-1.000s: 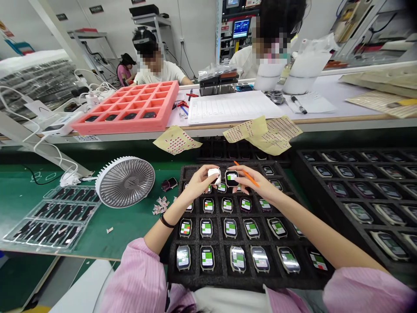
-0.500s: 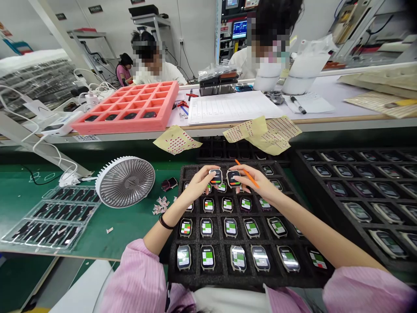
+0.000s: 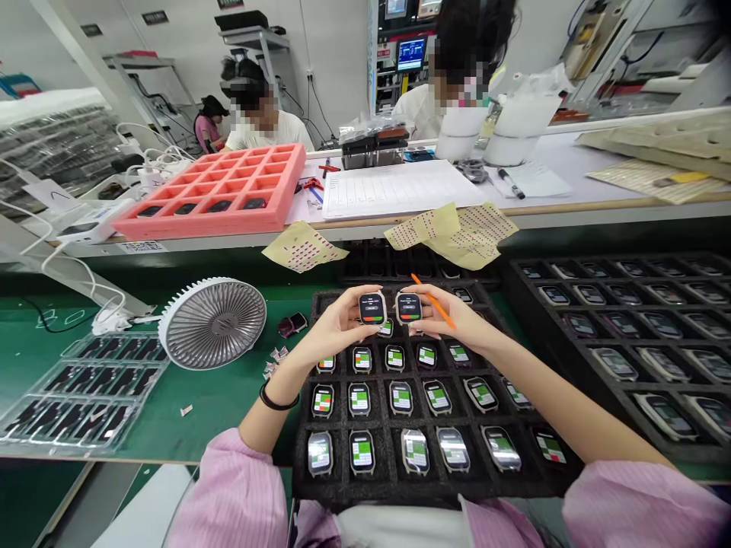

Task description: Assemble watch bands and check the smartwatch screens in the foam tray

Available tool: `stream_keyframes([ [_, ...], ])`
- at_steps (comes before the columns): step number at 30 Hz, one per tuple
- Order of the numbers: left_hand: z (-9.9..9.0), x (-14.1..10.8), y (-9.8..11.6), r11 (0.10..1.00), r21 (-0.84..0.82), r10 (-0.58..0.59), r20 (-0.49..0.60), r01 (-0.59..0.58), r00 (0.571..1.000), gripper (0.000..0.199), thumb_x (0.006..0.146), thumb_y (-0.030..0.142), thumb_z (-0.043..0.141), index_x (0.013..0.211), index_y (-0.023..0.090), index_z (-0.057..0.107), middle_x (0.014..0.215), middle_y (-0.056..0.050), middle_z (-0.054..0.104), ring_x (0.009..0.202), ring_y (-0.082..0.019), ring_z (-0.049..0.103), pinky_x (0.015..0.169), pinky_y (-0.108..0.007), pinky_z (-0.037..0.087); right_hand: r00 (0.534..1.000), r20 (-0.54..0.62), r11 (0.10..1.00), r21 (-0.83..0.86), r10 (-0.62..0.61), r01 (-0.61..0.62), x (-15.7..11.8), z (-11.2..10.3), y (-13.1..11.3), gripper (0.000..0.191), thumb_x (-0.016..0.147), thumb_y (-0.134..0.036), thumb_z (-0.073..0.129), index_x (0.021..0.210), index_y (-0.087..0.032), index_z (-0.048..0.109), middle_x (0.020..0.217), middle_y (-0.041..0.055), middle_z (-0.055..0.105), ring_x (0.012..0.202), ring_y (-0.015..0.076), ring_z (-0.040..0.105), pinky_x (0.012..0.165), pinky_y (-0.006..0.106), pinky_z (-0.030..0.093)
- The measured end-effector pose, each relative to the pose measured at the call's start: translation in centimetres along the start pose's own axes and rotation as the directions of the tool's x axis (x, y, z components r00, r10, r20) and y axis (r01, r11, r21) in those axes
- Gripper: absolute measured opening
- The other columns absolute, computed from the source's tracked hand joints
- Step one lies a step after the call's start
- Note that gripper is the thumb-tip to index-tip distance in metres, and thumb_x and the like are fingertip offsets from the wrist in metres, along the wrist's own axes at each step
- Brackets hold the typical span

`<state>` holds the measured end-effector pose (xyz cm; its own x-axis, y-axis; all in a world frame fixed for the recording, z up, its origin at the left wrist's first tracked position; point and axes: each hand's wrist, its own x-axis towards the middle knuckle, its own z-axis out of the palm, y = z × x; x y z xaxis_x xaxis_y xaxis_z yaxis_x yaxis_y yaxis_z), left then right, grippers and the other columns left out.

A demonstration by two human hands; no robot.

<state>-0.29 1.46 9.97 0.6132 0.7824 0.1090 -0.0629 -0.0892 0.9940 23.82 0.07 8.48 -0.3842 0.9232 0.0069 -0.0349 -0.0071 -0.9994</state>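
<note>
My left hand (image 3: 346, 320) grips a smartwatch body (image 3: 373, 307) by its edges, thumb below and fingers above. A second smartwatch body (image 3: 409, 307) is held by my right hand (image 3: 448, 312), which also has an orange stick-like tool (image 3: 434, 301) tucked between its fingers. Both lit screens face me side by side, with a small gap between them, showing dark pages with an orange and green bar at the bottom. Beneath the hands lies a black foam tray (image 3: 384, 457) with rows of strapless watch bodies, most showing green and white screens.
A round fan (image 3: 212, 323) stands left of the tray, near clear plastic trays (image 3: 85, 380) of dark parts. More watches fill a black tray (image 3: 576, 358) at right. On the shelf ahead are a pink foam tray (image 3: 211, 221) and paper sheets (image 3: 400, 186). Co-workers sit beyond.
My thumbs have moved off the two screens to the watches' lower edges, uncovering the displays. The view has shifted slightly. Both watches are still held.
</note>
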Motion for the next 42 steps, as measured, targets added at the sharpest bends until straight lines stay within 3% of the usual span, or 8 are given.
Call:
stream_keyframes([
  [4, 0.0, 0.8, -1.3, 0.997, 0.076, -0.015, -0.073, 0.021, 0.997, 0.056, 0.077, 0.022, 0.071, 0.128, 0.023, 0.047, 0.126, -0.008, 0.054, 0.102, -0.019, 0.059, 0.076, -0.025, 0.051, 0.999, -0.031, 0.998, -0.04, -0.04, 0.038, 0.7, 0.0, 1.0, 0.051, 0.069, -0.025, 0.077, 0.114, -0.024, 0.051, 0.107, 0.0054, 0.063, 0.072, 0.0143, 0.067, 0.064, 0.03, 0.056],
  [7, 0.0, 1.1, -1.8, 0.994, 0.104, -0.022, -0.103, 0.033, 0.994, 0.053, 0.078, 0.023, 0.069, 0.126, 0.021, 0.047, 0.124, -0.009, 0.055, 0.097, -0.017, 0.06, 0.072, -0.023, 0.05, 0.998, -0.04, 0.997, -0.059, -0.055, 0.053, 1.2, -0.1, 1.8, 0.051, 0.068, -0.027, 0.078, 0.112, -0.024, 0.052, 0.105, 0.0046, 0.064, 0.073, 0.0151, 0.067, 0.077, 0.038, 0.057],
  [10, 0.2, 1.3, -2.1, 0.993, 0.111, -0.03, -0.128, 0.044, 0.991, 0.046, 0.081, 0.025, 0.066, 0.124, 0.02, 0.049, 0.117, -0.008, 0.058, 0.087, -0.014, 0.061, 0.065, -0.021, 0.048, 0.998, -0.038, 0.995, -0.083, -0.059, 0.056, 1.5, 0.0, 2.2, 0.052, 0.069, -0.03, 0.078, 0.113, -0.025, 0.051, 0.106, 0.0051, 0.064, 0.073, 0.0158, 0.066, 0.079, 0.04, 0.057],
  [15, 0.3, 1.5, -2.5, 0.991, 0.125, -0.021, -0.161, 0.041, 0.987, 0.042, 0.081, 0.028, 0.066, 0.119, 0.019, 0.051, 0.112, -0.007, 0.059, 0.083, -0.013, 0.061, 0.062, -0.02, 0.048, 0.997, -0.034, 0.992, -0.11, -0.07, 0.066, 1.5, 0.2, 2.1, 0.051, 0.071, -0.032, 0.076, 0.114, -0.025, 0.051, 0.11, 0.0066, 0.063, 0.075, 0.0159, 0.066, 0.073, 0.036, 0.056],
  [19, 0.3, 1.4, -2.4, 0.988, 0.144, -0.04, -0.148, 0.062, 0.988, 0.042, 0.086, 0.036, 0.06, 0.124, 0.02, 0.05, 0.107, -0.007, 0.06, 0.076, -0.013, 0.06, 0.051, -0.018, 0.044, 0.997, -0.044, 0.995, -0.081, -0.07, 0.066, 1.6, 0.3, 2.3, 0.045, 0.077, -0.036, 0.07, 0.116, -0.023, 0.05, 0.105, 0.0068, 0.062, 0.068, 0.0143, 0.065, 0.048, 0.024, 0.046],
  [21, 0.4, 1.4, -2.3, 0.984, 0.162, -0.044, -0.152, 0.069, 0.987, 0.041, 0.089, 0.039, 0.056, 0.124, 0.019, 0.051, 0.1, -0.006, 0.06, 0.07, -0.011, 0.058, 0.05, -0.018, 0.043, 0.996, -0.048, 0.995, -0.07, -0.077, 0.074, 1.7, 0.2, 2.4, 0.044, 0.078, -0.036, 0.069, 0.116, -0.023, 0.05, 0.105, 0.0074, 0.062, 0.066, 0.0135, 0.064, 0.043, 0.022, 0.04],
  [31, 0.2, 1.7, -2.8, 0.978, 0.203, -0.016, -0.174, 0.052, 0.985, 0.035, 0.091, 0.035, 0.05, 0.122, 0.018, 0.053, 0.105, -0.006, 0.059, 0.066, -0.009, 0.054, 0.05, -0.018, 0.043, 0.993, -0.109, 0.997, -0.064, -0.052, 0.045, 1.6, 0.5, 2.2, 0.037, 0.078, -0.039, 0.069, 0.109, -0.022, 0.056, 0.101, 0.0058, 0.064, 0.055, 0.0099, 0.06, 0.04, 0.021, 0.035],
  [42, 0.1, 1.8, -2.8, 0.977, 0.201, -0.032, -0.182, 0.069, 0.983, 0.038, 0.091, 0.037, 0.049, 0.123, 0.018, 0.052, 0.096, -0.005, 0.057, 0.074, -0.013, 0.059, 0.051, -0.018, 0.045, 0.994, -0.105, 0.998, -0.048, -0.043, 0.038, 1.7, 0.5, 2.3, 0.038, 0.078, -0.038, 0.068, 0.11, -0.022, 0.055, 0.099, 0.0052, 0.064, 0.052, 0.009, 0.059, 0.037, 0.02, 0.034],
])
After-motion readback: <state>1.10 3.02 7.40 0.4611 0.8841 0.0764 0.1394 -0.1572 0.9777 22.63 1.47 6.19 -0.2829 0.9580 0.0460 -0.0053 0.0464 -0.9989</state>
